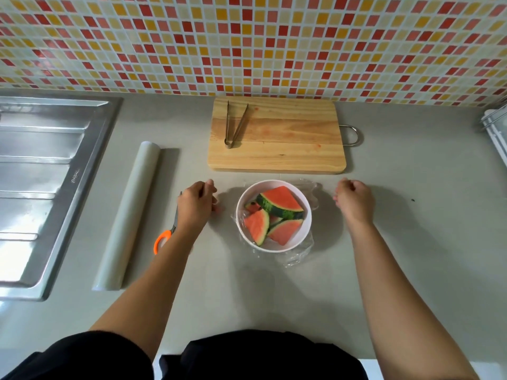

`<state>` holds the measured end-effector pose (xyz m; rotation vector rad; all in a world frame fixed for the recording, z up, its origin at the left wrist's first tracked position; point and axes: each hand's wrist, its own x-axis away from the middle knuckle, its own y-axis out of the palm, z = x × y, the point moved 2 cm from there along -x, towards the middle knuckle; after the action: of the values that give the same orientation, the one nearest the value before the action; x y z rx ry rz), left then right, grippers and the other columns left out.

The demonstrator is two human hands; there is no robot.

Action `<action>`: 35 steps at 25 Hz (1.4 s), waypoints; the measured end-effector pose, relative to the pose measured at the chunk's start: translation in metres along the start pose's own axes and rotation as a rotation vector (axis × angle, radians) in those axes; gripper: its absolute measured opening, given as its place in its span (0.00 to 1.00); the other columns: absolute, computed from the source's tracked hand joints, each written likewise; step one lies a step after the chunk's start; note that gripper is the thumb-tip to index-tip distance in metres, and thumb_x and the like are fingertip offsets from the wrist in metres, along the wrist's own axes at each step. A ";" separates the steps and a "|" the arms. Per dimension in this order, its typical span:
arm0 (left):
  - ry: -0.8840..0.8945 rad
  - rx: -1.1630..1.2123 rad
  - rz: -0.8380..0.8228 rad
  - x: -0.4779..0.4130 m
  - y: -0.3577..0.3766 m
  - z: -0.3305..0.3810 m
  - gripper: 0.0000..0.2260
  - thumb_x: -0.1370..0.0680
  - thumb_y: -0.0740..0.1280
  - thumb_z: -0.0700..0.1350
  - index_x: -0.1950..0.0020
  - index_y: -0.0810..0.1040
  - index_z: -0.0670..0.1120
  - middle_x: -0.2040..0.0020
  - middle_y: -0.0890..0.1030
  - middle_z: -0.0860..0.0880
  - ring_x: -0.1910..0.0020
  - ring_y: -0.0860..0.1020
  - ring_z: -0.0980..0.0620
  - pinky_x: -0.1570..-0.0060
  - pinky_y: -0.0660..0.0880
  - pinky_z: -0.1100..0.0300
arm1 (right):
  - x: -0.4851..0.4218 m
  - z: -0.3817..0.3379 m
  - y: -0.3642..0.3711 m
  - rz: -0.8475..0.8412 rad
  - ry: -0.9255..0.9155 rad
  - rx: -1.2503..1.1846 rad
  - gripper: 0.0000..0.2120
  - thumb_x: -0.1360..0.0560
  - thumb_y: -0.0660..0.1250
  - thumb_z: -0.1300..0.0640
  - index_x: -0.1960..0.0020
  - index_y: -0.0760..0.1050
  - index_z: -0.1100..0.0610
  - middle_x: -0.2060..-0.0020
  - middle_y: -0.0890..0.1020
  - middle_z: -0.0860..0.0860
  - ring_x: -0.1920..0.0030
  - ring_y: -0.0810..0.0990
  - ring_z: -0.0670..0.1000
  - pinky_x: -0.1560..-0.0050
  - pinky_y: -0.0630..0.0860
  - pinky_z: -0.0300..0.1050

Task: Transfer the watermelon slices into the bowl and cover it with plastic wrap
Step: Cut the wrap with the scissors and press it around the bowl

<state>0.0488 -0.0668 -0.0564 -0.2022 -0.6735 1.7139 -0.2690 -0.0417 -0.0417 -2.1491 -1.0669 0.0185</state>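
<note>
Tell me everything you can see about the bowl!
The bowl is round, white and smooth, maybe plastic or ceramic. It stands upright on the grey counter, just in front of the wooden cutting board. Watermelon slices lie piled inside. Clear plastic wrap crinkles around its sides and seems to stretch over the top.

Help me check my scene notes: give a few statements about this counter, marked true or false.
The watermelon slices lie in the bowl. True.
The tongs lie in the bowl. False: they lie on the cutting board.
The plastic wrap roll lies left of the bowl. True.
The scissors have a blue handle. False: the handle is orange.
Both hands are inside the bowl. False: the left hand and right hand are on either side of it.
</note>
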 end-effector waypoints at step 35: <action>-0.424 0.817 -0.450 0.131 0.025 -0.002 0.11 0.25 0.64 0.30 0.51 0.68 0.44 0.63 0.76 0.45 0.73 0.75 0.56 0.72 0.71 0.65 | 0.151 0.048 0.031 -0.503 0.544 -0.907 0.07 0.22 0.60 0.53 0.56 0.74 0.54 0.73 0.80 0.45 0.75 0.75 0.41 0.80 0.64 0.32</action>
<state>-0.0058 0.0537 -0.0430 0.8411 -0.2381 1.4637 -0.1636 0.0798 -0.0521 -2.2924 -1.3784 -1.4344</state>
